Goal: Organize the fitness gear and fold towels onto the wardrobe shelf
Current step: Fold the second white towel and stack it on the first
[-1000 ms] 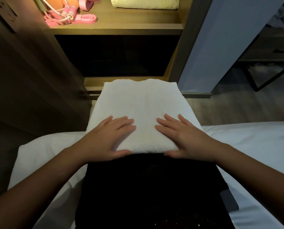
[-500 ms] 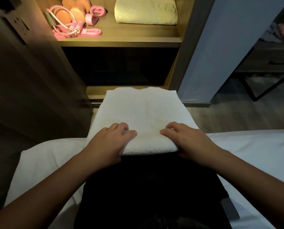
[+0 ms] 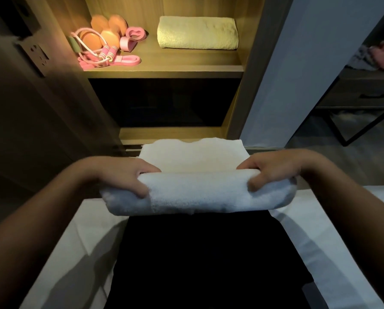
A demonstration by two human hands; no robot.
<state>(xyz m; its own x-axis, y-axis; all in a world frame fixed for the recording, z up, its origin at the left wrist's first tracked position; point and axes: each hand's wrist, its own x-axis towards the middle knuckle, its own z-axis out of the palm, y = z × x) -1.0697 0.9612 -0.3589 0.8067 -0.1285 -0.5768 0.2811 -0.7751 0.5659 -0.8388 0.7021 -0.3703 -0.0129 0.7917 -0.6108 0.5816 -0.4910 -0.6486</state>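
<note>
A white towel (image 3: 197, 192) lies in front of me, its near part lifted and doubled over its far part. My left hand (image 3: 124, 175) grips the fold's left end, fingers curled round it. My right hand (image 3: 273, 168) grips the right end the same way. On the lit wardrobe shelf (image 3: 175, 63) a folded pale yellow towel (image 3: 197, 33) lies at the right. Pink and orange fitness gear (image 3: 106, 45) sits at the left: a skipping rope, bands and round orange pieces.
A dark cloth (image 3: 204, 259) lies on the white bed (image 3: 75, 237) below the towel. Under the lit shelf is a dark compartment (image 3: 164, 101). A grey wall panel (image 3: 298, 63) stands right of the wardrobe, a dark side table (image 3: 365, 92) beyond it.
Both hands went from lying flat on the towel to curling round its near edge, then lifted and folded it away from me. The view has tilted up toward the shelf.
</note>
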